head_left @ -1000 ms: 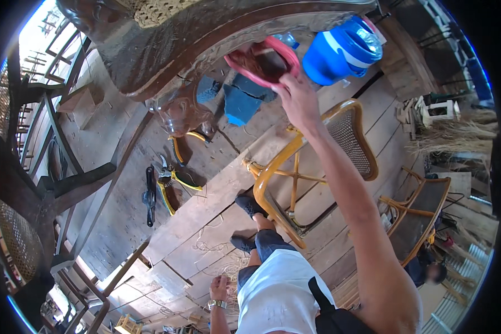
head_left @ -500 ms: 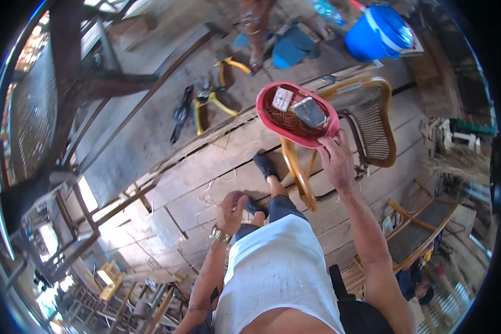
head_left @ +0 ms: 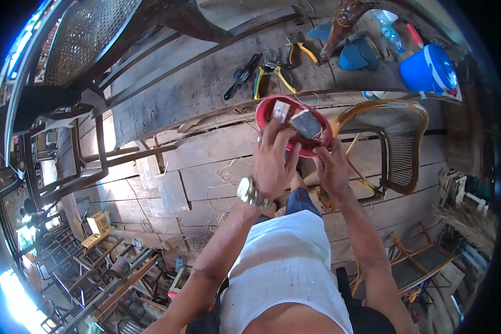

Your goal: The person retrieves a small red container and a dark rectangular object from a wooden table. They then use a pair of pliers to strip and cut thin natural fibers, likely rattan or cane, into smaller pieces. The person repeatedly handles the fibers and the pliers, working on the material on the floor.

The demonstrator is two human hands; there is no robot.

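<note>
A red oval plastic tub (head_left: 260,114) is held up in front of me, over the plank floor. My right hand (head_left: 334,167) pinches its near right rim between thumb and fingers. Inside lie a small white box (head_left: 280,110) with printing and a dark grey block (head_left: 306,124); thin brown pieces partly show around them. My left hand (head_left: 271,161), with a metal watch on the wrist, reaches over the near left rim. Its fingers are apart and point down into the tub, one close to the white box. Whether the fingertips touch anything is hard to make out.
Beyond the tub, a wooden bench (head_left: 167,106) carries yellow-handled pliers (head_left: 273,75), other pliers (head_left: 301,51), a black tool (head_left: 242,77) and a blue bucket (head_left: 428,69). A cane-backed chair frame (head_left: 409,150) stands right; dark chair frames (head_left: 89,92) crowd the left.
My left hand has moved up and right, from beside my body to over the tub's inside. The tub has come slightly nearer my body, still in my right hand. The view has shifted.
</note>
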